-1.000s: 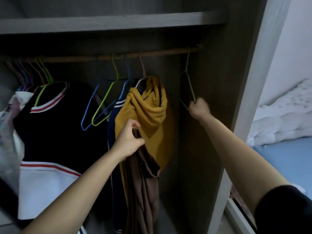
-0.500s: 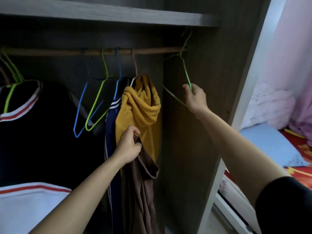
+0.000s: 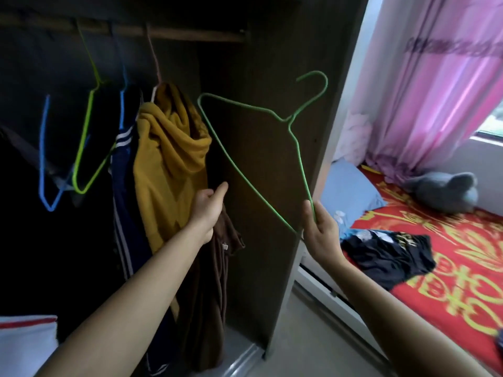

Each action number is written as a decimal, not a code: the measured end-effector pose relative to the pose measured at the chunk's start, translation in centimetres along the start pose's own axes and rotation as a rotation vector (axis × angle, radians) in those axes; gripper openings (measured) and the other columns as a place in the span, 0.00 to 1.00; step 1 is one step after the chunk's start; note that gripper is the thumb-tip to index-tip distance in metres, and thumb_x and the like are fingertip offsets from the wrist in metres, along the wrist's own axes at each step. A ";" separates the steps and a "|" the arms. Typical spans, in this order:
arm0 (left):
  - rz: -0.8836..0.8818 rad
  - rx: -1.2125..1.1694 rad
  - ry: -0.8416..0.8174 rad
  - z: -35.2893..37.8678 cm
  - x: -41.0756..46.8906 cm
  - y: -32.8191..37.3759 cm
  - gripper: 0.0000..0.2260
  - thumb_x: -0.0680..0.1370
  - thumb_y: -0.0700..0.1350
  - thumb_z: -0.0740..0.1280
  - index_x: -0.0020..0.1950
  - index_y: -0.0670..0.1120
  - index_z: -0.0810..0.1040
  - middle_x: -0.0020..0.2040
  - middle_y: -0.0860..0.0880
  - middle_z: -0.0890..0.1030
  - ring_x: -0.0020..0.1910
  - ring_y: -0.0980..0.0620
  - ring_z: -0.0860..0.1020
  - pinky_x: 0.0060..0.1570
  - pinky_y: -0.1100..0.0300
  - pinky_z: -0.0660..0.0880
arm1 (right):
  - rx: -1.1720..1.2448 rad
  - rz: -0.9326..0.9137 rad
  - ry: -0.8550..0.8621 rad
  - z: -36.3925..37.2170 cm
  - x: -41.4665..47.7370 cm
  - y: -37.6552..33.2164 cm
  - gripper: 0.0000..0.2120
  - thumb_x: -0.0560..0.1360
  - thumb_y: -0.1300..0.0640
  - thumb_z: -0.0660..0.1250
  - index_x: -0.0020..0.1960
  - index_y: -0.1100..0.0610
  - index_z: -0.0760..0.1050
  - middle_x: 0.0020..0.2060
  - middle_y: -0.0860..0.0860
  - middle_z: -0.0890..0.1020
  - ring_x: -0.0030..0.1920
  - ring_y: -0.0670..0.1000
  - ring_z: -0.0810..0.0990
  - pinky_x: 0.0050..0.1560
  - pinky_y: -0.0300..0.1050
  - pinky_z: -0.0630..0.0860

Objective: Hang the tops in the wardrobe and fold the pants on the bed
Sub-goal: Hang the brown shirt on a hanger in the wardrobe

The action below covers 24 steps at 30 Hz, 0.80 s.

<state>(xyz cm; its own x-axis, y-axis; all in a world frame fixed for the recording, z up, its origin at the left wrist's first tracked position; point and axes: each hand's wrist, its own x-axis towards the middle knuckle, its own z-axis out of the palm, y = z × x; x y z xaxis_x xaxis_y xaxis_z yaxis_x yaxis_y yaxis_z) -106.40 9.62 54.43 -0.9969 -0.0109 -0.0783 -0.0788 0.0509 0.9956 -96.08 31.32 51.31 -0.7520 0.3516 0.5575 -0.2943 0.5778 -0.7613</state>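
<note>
My right hand point(image 3: 319, 229) pinches a bare green wire hanger point(image 3: 298, 151) by its lower corner, held free in front of the wardrobe's right side panel. My left hand point(image 3: 208, 210) grips a brown top point(image 3: 215, 281) that hangs down from it, just right of a mustard hoodie point(image 3: 170, 159) on the wooden rail point(image 3: 190, 34). A navy striped garment point(image 3: 123, 186) hangs left of the hoodie. A dark garment point(image 3: 392, 254) lies crumpled on the red bed point(image 3: 449, 281).
Empty blue point(image 3: 43, 159) and lime point(image 3: 87, 137) hangers dangle on the rail at left. The wardrobe's side panel point(image 3: 313, 186) stands between me and the bed. A blue pillow point(image 3: 348, 191), a grey plush toy point(image 3: 446, 191) and pink curtains point(image 3: 435, 91) are at right.
My right hand lifted the green hanger off the rail and brought it down and out of the wardrobe. The view swung right toward the bed. My left hand kept the brown top.
</note>
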 end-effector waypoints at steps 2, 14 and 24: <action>-0.056 -0.106 -0.118 1.6 -0.5 0.4 0.18 0.72 0.67 0.68 0.37 0.55 0.69 0.36 0.58 0.69 0.35 0.59 0.69 0.36 0.63 0.66 | 0.023 0.025 -0.039 -2.2 -2.1 1.1 0.17 0.83 0.40 0.55 0.38 0.46 0.69 0.28 0.46 0.72 0.28 0.42 0.70 0.29 0.34 0.66; 0.253 0.303 -0.322 7.3 -7.0 0.6 0.19 0.82 0.57 0.58 0.36 0.47 0.72 0.33 0.51 0.72 0.38 0.55 0.73 0.41 0.61 0.69 | 0.665 0.438 -0.253 -8.6 -2.5 -1.9 0.18 0.74 0.45 0.70 0.61 0.52 0.81 0.34 0.52 0.75 0.30 0.47 0.72 0.30 0.40 0.69; 0.159 0.042 -0.229 11.2 -13.3 2.8 0.04 0.78 0.40 0.63 0.53 0.43 0.73 0.41 0.49 0.72 0.46 0.50 0.71 0.49 0.57 0.68 | 0.400 0.268 -0.015 -12.7 -7.2 1.6 0.18 0.80 0.46 0.65 0.33 0.48 0.73 0.24 0.41 0.71 0.25 0.40 0.69 0.29 0.35 0.66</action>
<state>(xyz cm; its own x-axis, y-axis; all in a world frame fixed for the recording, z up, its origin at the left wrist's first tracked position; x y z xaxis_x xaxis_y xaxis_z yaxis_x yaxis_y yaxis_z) -93.45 21.06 57.68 -0.9720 0.2261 0.0641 0.0830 0.0751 0.9937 -83.62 39.08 50.32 -0.8401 0.4370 0.3212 -0.2902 0.1381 -0.9470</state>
